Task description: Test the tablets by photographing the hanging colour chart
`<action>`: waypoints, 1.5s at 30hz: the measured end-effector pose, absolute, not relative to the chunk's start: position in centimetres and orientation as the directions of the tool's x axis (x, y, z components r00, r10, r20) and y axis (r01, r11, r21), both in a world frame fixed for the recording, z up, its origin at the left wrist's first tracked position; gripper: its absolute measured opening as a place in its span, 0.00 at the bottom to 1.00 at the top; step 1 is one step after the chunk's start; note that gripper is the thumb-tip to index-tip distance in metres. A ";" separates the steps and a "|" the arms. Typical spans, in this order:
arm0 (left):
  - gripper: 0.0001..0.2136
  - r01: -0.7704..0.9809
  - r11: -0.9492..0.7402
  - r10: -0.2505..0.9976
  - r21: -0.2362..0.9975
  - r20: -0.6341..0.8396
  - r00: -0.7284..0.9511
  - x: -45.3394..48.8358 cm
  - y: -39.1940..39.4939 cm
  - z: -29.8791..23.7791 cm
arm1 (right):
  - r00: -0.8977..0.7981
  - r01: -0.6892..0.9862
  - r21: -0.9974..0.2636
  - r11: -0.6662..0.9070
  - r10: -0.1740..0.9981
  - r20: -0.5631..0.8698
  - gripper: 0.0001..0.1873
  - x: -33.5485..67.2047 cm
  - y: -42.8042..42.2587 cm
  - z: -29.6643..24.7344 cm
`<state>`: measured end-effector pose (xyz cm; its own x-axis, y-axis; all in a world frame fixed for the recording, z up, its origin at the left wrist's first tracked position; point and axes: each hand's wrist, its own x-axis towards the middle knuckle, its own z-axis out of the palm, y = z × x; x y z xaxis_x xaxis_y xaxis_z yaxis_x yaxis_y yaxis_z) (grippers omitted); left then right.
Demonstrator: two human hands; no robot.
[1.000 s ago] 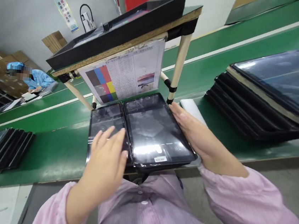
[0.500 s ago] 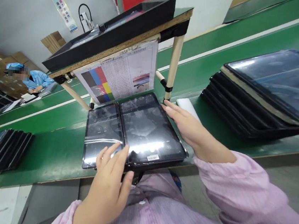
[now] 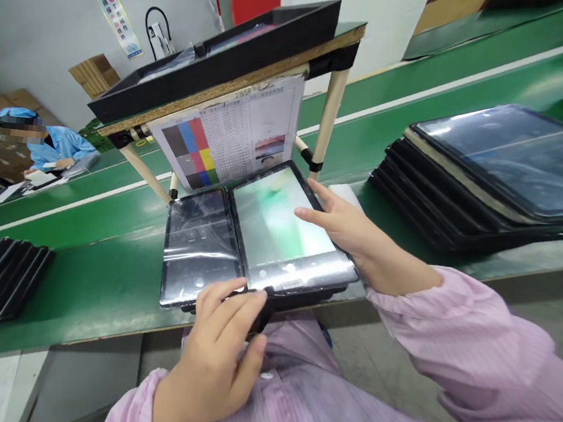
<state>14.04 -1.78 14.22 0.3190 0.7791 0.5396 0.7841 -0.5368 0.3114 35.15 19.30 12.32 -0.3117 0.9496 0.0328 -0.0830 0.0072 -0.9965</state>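
Two tablets lie side by side in front of me. The right tablet [image 3: 285,221] has a lit screen in white and green, with a small label near its near edge. The left tablet [image 3: 201,249] is dark and glossy under film. My right hand [image 3: 347,228] rests along the right edge of the lit tablet, its thumb and fingers apart, one digit reaching over the screen. My left hand [image 3: 221,349] is over the near edge, where the two tablets meet, with fingers stretched out and holding nothing. Whether its fingertips touch the tablets I cannot tell.
A stand [image 3: 328,122] with a black tray [image 3: 226,64] on top and a printed colour chart [image 3: 229,132] rises behind the tablets. Stacked tablets [image 3: 486,179] lie at right, more black ones [image 3: 7,283] at left. A co-worker [image 3: 51,146] in blue sits far left.
The right tablet's screen has gone from dark to lit. My right hand has shifted so one digit lies over the screen. My left hand has moved slightly right.
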 end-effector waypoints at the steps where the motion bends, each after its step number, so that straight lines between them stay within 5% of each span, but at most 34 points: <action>1: 0.23 0.774 -0.529 0.779 0.347 0.562 0.280 13.8 -1.6 14.3 | -0.307 -0.076 -0.997 0.013 0.951 0.036 0.47 35.4 19.4 12.5; 3: 0.21 0.751 -0.478 0.795 0.457 0.589 0.147 13.4 -1.0 14.6 | -0.301 -0.090 -0.996 -0.014 0.953 0.014 0.47 36.0 19.0 13.6; 6: 0.21 0.653 -0.340 0.845 0.677 0.525 -0.104 13.6 0.4 14.7 | -0.266 -0.200 -0.973 0.117 0.949 0.169 0.44 36.9 17.7 15.8; 10: 0.38 0.473 -0.229 0.898 0.851 0.372 -0.233 16.2 3.1 14.6 | -0.141 -0.319 -0.867 0.383 0.886 0.443 0.42 36.1 16.9 16.4; 15: 0.51 0.646 -0.074 0.789 0.760 0.441 -0.428 19.9 4.1 14.0 | -0.220 -0.411 -0.830 0.377 0.843 0.491 0.45 33.9 18.2 14.1; 21: 0.54 0.747 -0.009 0.743 0.665 0.505 -0.440 21.8 2.9 12.3 | -0.296 -0.500 -0.842 0.205 0.873 0.388 0.33 34.1 18.9 12.5; 27: 0.56 0.775 0.083 0.694 0.627 0.522 -0.497 22.6 2.9 11.3 | -0.283 -0.496 -0.818 0.292 0.836 0.470 0.34 34.1 18.9 11.9; 40: 0.59 0.709 0.037 0.680 0.704 0.503 -0.534 21.7 -0.4 10.3 | -0.379 -0.500 -0.830 0.247 0.799 0.466 0.29 33.5 15.3 13.4; 45: 0.59 0.769 -0.026 0.699 0.639 0.562 -0.442 18.6 -2.1 10.3 | -0.367 -0.569 -0.788 0.235 0.785 0.499 0.26 31.7 13.0 13.2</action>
<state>18.61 -2.13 10.26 -0.4423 0.6993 0.5616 0.7691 -0.0264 0.6386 31.69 12.96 13.24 -0.3668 0.7849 0.4994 -0.5695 0.2350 -0.7877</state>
